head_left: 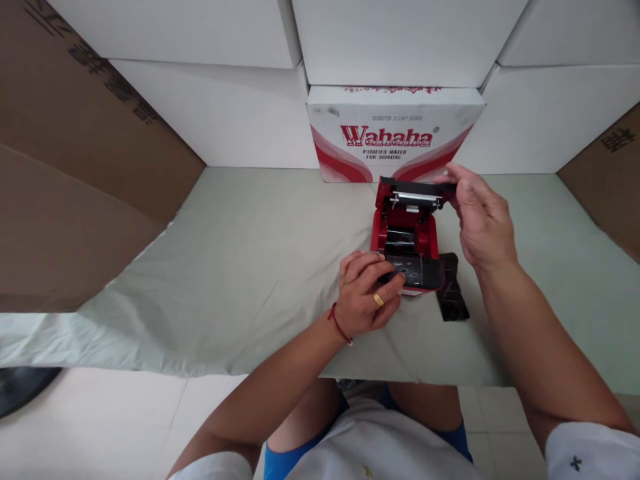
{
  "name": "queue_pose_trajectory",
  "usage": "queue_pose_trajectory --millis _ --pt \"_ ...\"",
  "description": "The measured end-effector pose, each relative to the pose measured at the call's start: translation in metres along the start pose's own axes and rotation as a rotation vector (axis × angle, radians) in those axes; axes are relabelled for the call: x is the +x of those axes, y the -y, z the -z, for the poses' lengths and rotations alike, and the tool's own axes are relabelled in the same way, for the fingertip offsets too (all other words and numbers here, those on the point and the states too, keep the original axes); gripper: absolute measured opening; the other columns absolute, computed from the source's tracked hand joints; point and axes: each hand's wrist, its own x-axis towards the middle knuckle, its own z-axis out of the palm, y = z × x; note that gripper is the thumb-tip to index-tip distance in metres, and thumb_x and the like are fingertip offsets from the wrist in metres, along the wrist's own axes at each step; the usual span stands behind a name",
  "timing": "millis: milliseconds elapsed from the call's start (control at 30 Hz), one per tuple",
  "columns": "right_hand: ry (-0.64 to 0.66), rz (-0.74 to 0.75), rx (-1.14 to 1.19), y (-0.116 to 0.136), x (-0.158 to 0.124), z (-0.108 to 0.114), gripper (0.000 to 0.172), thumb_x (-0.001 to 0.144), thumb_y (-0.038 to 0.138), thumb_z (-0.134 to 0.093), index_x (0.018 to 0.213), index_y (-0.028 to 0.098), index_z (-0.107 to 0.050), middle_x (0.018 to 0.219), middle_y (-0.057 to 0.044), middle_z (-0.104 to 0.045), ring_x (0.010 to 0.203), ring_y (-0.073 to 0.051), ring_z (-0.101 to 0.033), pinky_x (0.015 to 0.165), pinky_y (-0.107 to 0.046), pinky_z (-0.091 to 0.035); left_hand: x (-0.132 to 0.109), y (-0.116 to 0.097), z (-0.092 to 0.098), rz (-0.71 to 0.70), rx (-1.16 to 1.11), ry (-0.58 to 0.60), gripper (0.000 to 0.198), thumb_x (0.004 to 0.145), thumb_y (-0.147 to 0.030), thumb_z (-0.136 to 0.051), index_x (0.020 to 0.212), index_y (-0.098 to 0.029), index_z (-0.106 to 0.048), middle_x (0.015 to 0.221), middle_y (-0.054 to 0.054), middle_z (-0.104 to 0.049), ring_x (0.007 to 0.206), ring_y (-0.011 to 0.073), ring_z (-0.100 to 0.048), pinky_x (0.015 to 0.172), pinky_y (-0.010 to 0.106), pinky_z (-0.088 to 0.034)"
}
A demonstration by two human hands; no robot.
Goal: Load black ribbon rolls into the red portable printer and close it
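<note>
A small red and black machine that looks like a label printer [430, 248] stands on the cloth-covered table with its lid [413, 190] raised. A metal bar shows under the lid, and a shiny black roll [400, 238] lies inside the body. My left hand [367, 290] has its fingers curled over the front left edge, where shiny dark film [415, 270] covers the black front part. At the lid's right edge, my right hand [480, 210] grips between thumb and fingers. A loose strip of black film [451, 293] lies on the cloth just right of the printer.
A white and red Wahaha water carton [395, 140] stands right behind the printer. White boxes [225, 113] form a wall at the back. Brown cartons [75, 220] close off the left side and the far right. The table's front edge runs just above my lap.
</note>
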Motion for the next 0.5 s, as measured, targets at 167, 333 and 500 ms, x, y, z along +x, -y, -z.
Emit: queue_pose_trajectory --millis 167,333,500 --pt "-0.013 0.014 0.057 0.029 -0.044 0.012 0.040 0.116 0.048 -0.049 0.118 0.031 -0.086 0.123 -0.003 -0.087 0.126 -0.026 -0.079 0.121 -0.053 -0.056 -0.004 0.000 -0.001 0.016 -0.013 0.010 0.024 0.095 -0.027 -0.067 0.117 -0.034 -0.073 0.105 0.004 -0.077 0.115 0.0255 -0.069 0.110 0.046 -0.051" --pt "0.160 0.159 -0.093 0.025 -0.087 0.019 0.034 0.115 0.034 -0.052 0.128 0.033 -0.084 0.137 -0.004 -0.083 0.139 -0.027 -0.073 0.130 -0.061 -0.046 -0.008 0.001 -0.001 0.042 -0.035 -0.010 0.024 0.095 -0.026 -0.070 0.118 -0.030 -0.074 0.124 0.008 -0.073 0.135 0.0281 -0.064 0.116 0.048 -0.052" --pt "0.166 0.179 -0.124 0.021 -0.089 0.014 0.032 0.112 0.030 -0.056 0.124 0.032 -0.086 0.129 -0.004 -0.085 0.129 -0.027 -0.079 0.116 -0.056 -0.061 -0.012 0.003 0.000 0.147 -0.210 0.134 0.026 0.096 -0.025 -0.071 0.119 -0.033 -0.075 0.125 0.007 -0.076 0.138 0.0298 -0.070 0.126 0.055 -0.045"
